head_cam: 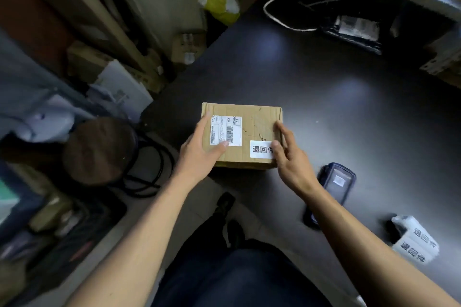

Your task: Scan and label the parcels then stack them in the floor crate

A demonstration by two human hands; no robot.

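Observation:
A small brown cardboard parcel (252,129) sits on the dark table (349,107) near its front left corner. It carries a barcode shipping label (225,131) and a white sticker with black characters (260,149). My left hand (199,154) holds the parcel's left side, thumb across the top near the barcode label. My right hand (289,154) holds the right side, thumb resting on the white sticker. A dark handheld scanner (334,187) lies on the table right of my right forearm. A roll of white stickers (415,242) rests at the table's front right.
A dark floor crate (72,229) with several parcels stands at lower left. A round brown stool (97,152) and black cables (149,169) are left of the table. Boxes and bags fill the shelves at the back left. A black device with a white cable (356,30) sits at the table's far side.

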